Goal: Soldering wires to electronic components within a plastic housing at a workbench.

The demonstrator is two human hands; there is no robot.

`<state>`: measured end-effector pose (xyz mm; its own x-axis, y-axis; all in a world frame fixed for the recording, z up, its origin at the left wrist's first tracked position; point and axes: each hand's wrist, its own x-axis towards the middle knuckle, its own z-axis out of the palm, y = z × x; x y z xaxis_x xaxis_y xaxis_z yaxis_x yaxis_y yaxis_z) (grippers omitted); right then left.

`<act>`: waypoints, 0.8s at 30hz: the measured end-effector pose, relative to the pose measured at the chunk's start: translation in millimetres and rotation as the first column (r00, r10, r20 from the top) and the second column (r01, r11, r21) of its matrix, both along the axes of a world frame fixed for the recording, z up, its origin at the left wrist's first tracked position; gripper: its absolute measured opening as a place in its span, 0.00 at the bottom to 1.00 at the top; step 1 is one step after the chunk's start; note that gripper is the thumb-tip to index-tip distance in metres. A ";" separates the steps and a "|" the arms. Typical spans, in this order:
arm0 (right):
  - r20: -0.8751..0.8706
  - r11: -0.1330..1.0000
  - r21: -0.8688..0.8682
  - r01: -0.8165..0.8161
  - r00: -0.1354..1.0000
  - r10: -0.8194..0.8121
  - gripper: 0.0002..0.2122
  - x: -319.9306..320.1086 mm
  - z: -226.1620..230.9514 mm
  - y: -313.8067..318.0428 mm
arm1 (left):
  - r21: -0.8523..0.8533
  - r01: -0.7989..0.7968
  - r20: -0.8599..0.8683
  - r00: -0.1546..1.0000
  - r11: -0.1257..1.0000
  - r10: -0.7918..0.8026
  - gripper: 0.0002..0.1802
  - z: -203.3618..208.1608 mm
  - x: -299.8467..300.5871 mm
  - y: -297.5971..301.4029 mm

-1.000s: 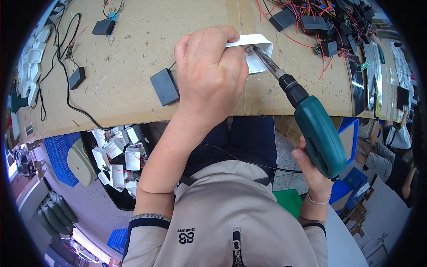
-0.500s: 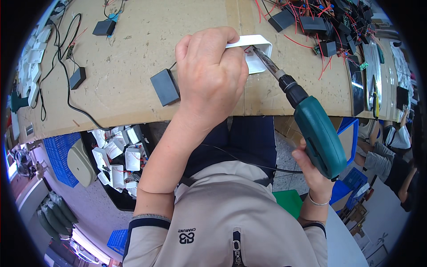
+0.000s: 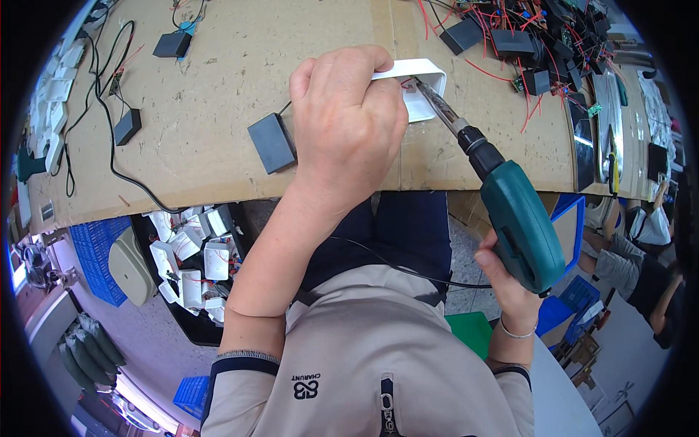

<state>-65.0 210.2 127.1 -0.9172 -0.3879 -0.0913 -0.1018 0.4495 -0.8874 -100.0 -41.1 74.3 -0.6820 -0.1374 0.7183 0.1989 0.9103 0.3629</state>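
Note:
My left hand (image 3: pixel 349 124) is closed on a white plastic case (image 3: pixel 421 109), holding it tilted over the cardboard-covered table with its open side towards the right. Some thin wire shows inside. My right hand (image 3: pixel 506 280) grips a green electric screwdriver (image 3: pixel 520 226) with a black collar; most of the fingers are hidden behind its body. The tool's slim metal tip reaches into the case, where its very end is hard to make out. Beside my left wrist lies a black rectangular box (image 3: pixel 272 143), with a dark wire running from it under the hand.
At the far right lies a heap of black boxes, circuit boards and red wires (image 3: pixel 539 44). A black tray (image 3: pixel 200 331) of white cases stands below the table edge at left. Black cables (image 3: pixel 109 156) cross the table's left side. People sit at far right.
Hardly anything differs. The right hand and the rear of the screwdriver have shifted very slightly left, while the tip stays inside the case.

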 end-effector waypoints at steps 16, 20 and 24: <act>-0.024 1.000 -0.018 -0.019 1.000 0.019 0.28 1.7 4.2 -2.7 | 0.006 -0.001 0.006 1.000 1.000 0.001 0.04 0.0 0.3 0.6; -0.034 0.999 -0.035 -0.010 0.999 0.009 0.28 3.6 3.0 -1.5 | 0.011 -0.004 0.009 1.000 1.000 0.003 0.04 -0.3 0.8 1.2; -0.018 0.998 -0.052 0.017 1.000 -0.018 0.28 4.0 0.8 -2.4 | 0.011 -0.013 0.014 1.000 1.000 0.013 0.04 -0.7 0.3 1.7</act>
